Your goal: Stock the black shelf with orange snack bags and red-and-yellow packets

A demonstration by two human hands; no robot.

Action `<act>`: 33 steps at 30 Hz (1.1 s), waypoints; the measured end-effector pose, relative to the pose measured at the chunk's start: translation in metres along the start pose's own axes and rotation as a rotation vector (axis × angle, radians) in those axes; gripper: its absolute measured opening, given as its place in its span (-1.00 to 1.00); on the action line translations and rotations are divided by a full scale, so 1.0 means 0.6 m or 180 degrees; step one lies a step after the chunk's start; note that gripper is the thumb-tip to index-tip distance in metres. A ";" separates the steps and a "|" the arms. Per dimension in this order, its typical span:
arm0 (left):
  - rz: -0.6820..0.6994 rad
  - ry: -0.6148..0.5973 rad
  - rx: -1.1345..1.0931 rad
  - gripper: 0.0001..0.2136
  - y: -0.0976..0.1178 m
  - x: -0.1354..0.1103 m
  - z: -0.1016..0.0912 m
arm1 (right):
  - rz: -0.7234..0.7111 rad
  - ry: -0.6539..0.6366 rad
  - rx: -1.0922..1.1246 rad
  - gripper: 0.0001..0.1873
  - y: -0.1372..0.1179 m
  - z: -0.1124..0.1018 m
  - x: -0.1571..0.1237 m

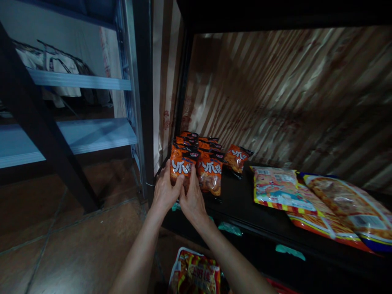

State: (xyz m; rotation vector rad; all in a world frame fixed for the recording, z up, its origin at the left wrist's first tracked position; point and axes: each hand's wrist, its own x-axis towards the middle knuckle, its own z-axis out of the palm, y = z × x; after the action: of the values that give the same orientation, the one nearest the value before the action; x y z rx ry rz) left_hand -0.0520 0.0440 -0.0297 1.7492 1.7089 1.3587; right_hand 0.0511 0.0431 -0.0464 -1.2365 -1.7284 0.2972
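Observation:
An orange and black snack bag (181, 165) stands upright at the front left of the dark shelf, between my two hands. My left hand (165, 190) grips its left side, thumb across the lower front. My right hand (192, 196) presses the lower right side, fingers pointing up along the edge. Right beside it stands a matching snack bag (209, 173), close to my right fingertips. Several more of the same bags (185, 141) line up behind these two in rows. Another orange bag (236, 158) leans apart from them, farther right.
Larger flat snack packets (280, 188) lie on the shelf (237, 196) to the right. Below, a white-rimmed container (180, 255) holds red and yellow packets (203, 274). A dark upright post (143, 94) borders the left, with a blue rack (101, 132) beyond. Striped cloth (275, 90) hangs behind.

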 end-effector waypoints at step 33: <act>0.0162 -0.0052 -0.0332 -0.48 -0.026 0.019 0.011 | -0.0119 0.0038 -0.0169 -0.28 0.013 0.014 0.017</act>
State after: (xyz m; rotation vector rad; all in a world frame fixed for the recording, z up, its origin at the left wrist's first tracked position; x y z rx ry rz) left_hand -0.0576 0.0603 -0.0407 1.7518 1.5657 1.4242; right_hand 0.0489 0.0578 -0.0500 -1.2401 -1.7570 0.2227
